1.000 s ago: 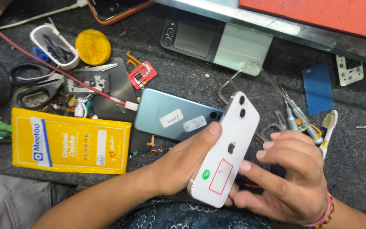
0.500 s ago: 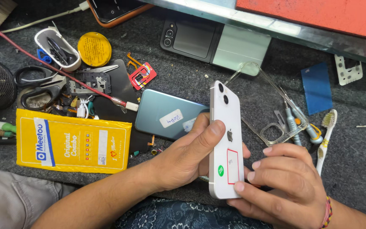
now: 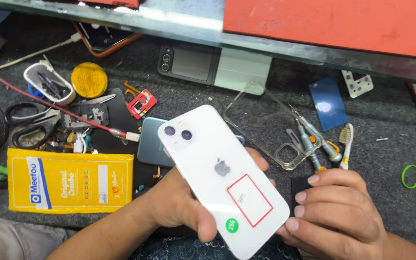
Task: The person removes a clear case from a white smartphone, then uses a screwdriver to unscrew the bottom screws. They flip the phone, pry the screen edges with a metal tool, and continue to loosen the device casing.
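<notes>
Gripping a white phone (image 3: 220, 180) bearing red-outlined and green round stickers, left-hand fingers (image 3: 203, 226) clamp it; yellow packet (image 3: 68, 180) beside.

Bench (image 3: 391, 139): dark grey felt-like mat, cluttered. Left edge: flat yellow printed packet (image 3: 68, 180), black-handled scissors (image 3: 30, 127) just above it. Toward far-left corner: round yellow tin lid (image 3: 88, 80) beside white oval tray (image 3: 49, 83) of small tools. Centre: clear plastic phone case (image 3: 270, 125), screwdrivers (image 3: 314, 142) touching its right side, white toothbrush (image 3: 345, 144) near. Right edge: green rubber ring (image 3: 411, 175). Blue rectangular piece (image 3: 327, 102), possibly plastic card.
</notes>
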